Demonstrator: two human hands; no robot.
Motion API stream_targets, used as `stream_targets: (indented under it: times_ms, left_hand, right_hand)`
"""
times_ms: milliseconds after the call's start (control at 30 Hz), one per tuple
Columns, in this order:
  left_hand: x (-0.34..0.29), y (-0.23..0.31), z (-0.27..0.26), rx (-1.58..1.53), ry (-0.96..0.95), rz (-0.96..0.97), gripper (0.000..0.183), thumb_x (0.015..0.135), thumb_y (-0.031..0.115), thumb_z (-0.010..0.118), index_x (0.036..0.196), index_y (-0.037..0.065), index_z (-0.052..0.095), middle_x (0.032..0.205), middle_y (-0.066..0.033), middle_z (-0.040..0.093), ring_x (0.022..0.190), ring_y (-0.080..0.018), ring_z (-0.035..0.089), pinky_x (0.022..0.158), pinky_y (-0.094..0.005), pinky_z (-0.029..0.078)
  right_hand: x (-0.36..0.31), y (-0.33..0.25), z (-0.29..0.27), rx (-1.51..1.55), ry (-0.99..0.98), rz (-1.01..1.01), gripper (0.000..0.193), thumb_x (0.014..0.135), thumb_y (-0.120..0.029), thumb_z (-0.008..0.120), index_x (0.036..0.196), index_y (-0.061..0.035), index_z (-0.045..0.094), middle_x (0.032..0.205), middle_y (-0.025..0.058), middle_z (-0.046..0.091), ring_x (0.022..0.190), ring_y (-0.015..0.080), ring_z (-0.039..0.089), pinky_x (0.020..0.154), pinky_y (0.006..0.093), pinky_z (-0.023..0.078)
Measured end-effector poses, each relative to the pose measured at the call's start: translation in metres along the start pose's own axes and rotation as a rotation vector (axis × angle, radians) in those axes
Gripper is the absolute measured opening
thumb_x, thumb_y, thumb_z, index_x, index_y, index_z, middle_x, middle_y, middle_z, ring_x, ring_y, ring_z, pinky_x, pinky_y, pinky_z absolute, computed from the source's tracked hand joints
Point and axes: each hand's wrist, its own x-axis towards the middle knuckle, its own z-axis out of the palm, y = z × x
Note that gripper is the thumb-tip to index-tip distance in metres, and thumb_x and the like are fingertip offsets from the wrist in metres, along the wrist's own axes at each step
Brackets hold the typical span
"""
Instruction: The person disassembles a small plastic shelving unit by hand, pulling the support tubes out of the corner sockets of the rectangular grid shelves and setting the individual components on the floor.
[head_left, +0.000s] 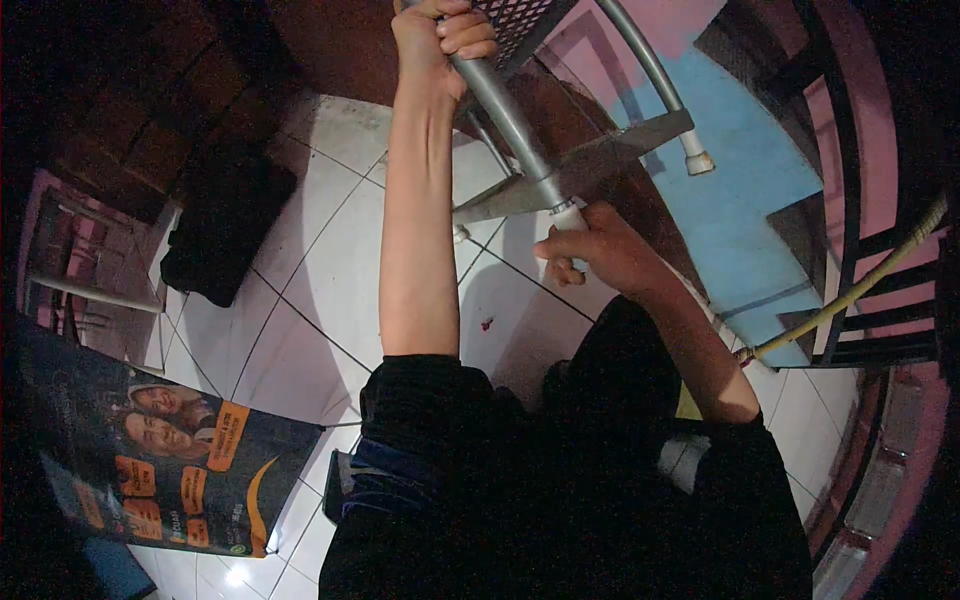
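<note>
At the top, my left hand point(447, 38) is wrapped around a grey metal tube leg point(500, 108) of a tilted piece of furniture, perhaps a chair. A white end cap point(567, 220) covers the lower end of this leg, and my right hand point(605, 250) is closed around it, fingers curled. A flat grey metal brace point(625, 145) crosses between the legs. Another tube leg point(648, 55) curves down on the right, ending in a worn white cap point(698, 162). Part of a perforated panel point(512, 25) shows beside my left hand; the rest lies beyond the picture's edge.
White tiles point(310, 260) cover the floor, with a small red bit point(487, 324) on it. A black bag-like object point(228, 225) lies at left, near a dark printed banner point(180, 460). On the right are a dark slatted rack point(885, 290) and a yellowish hose or cord point(850, 310).
</note>
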Motion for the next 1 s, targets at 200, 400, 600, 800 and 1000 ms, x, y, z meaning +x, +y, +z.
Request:
stream_targets:
  times_ms: [200,400,600,800,1000]
  left_hand:
    - [0.004,-0.009,0.003,-0.007,-0.048,-0.017,0.027,0.072,0.008,0.04,0.049,0.017,0.029,0.04,0.0062,0.026,0.031,-0.0051,0.022,0.029,-0.0207,0.02]
    - [0.008,-0.004,-0.003,0.016,-0.044,0.002,0.029,0.072,0.009,0.04,0.047,0.018,0.028,0.04,0.006,0.026,0.031,-0.0059,0.023,0.029,-0.0208,0.019]
    - [0.009,-0.009,-0.003,0.003,-0.039,-0.02,0.03,0.072,0.01,0.041,0.046,0.017,0.028,0.039,0.0051,0.027,0.03,-0.0062,0.025,0.028,-0.0211,0.02]
    - [0.013,-0.008,0.003,-0.089,-0.032,-0.06,0.03,0.071,0.01,0.042,0.046,0.017,0.028,0.038,0.005,0.027,0.03,-0.0058,0.025,0.028,-0.0212,0.022]
    - [0.01,-0.01,0.001,-0.055,0.021,-0.002,0.03,0.071,0.009,0.041,0.047,0.019,0.026,0.039,0.0055,0.027,0.03,-0.0048,0.024,0.027,-0.0199,0.021]
  right_hand:
    - [0.004,0.023,-0.021,0.111,-0.19,-0.096,0.021,0.074,-0.015,0.059,0.059,-0.0045,0.049,0.047,0.0028,0.043,0.048,0.0141,0.048,0.047,0.0288,0.035]
    - [-0.003,0.001,-0.009,-0.085,-0.001,-0.019,0.019,0.074,-0.013,0.058,0.061,-0.0023,0.05,0.047,0.0037,0.043,0.053,0.0159,0.053,0.053,0.0298,0.042]
    - [-0.001,0.006,-0.021,-0.15,-0.082,-0.002,0.019,0.074,-0.014,0.058,0.061,-0.0015,0.053,0.049,0.0053,0.048,0.053,0.016,0.054,0.053,0.0282,0.042]
    - [0.002,0.018,-0.027,-0.008,-0.111,-0.068,0.02,0.072,-0.014,0.06,0.059,-0.002,0.052,0.049,0.0054,0.048,0.049,0.0153,0.051,0.049,0.0285,0.039]
    - [-0.003,0.005,-0.02,-0.04,0.005,-0.004,0.022,0.074,-0.015,0.06,0.058,-0.003,0.051,0.05,0.0053,0.048,0.051,0.0144,0.052,0.052,0.029,0.042]
